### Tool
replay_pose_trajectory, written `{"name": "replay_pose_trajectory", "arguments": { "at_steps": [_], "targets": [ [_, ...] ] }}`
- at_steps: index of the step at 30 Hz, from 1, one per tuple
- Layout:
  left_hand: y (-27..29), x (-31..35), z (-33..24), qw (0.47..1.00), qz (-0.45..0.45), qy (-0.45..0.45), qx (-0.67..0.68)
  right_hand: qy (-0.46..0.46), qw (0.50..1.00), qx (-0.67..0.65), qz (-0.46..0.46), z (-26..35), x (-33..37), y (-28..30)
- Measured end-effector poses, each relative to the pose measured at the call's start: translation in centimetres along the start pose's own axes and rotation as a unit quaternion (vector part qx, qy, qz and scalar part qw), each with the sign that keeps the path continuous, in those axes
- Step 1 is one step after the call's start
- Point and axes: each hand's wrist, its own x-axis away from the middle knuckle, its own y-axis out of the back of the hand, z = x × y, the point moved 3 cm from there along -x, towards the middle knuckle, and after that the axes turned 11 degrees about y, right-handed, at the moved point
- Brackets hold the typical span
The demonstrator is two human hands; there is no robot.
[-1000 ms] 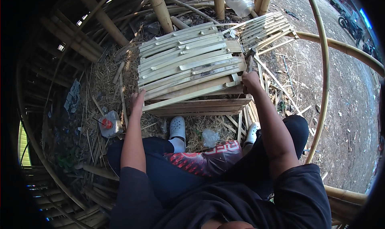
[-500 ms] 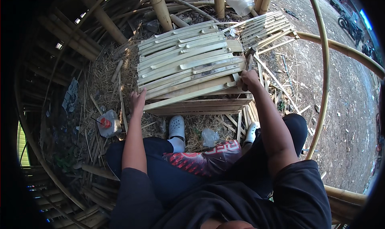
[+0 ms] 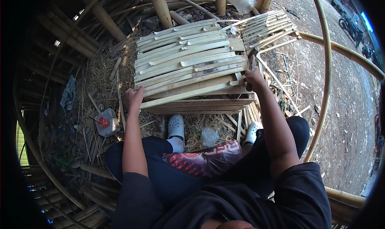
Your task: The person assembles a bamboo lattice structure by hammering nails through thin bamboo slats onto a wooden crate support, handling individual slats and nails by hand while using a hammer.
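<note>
Large capital letters [image 3: 226,148] in pale and red tones are printed along the upper right edge of the dark, red-patterned cloth [image 3: 200,165] between the legs [image 3: 174,185]; the row is set slightly aslant

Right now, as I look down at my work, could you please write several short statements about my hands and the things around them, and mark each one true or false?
1. The right hand holds a hammer. True.
2. The left hand rests on the person's knee. False: it is at the left end of the pale slats.
3. A clear plastic bag lies on the ground between the shoes. True.
4. Both shoes are black. False: they are light-coloured, with small holes.
5. A motorbike shows at the upper left of the picture. False: it is at the upper right.
</note>
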Motion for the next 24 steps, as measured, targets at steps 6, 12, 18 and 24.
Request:
{"name": "replay_pose_trajectory", "arguments": {
  "at_steps": [6,12,18,24],
  "targets": [
    [5.6,2.5,-7.0,1.0,-0.014,-0.015,0.004,-0.007,1.0,0.014,-0.004,-2.5,-1.5,-0.5],
    [11.2,6.9,-13.4,0.997,0.028,-0.063,0.022,0.013,1.0,-0.001,-0.015,-2.7,-2.0,-0.4],
    [14.5,5.3,-12.1,0.907,0.305,0.083,0.279,0.016,0.996,0.085,-0.006,0.1,0.6,0.7],
    [7.1,0.8,-11.8,0.829,0.347,-0.032,0.438,0.084,0.972,0.22,0.026,4.7,5.1,5.6]
  ]
}}
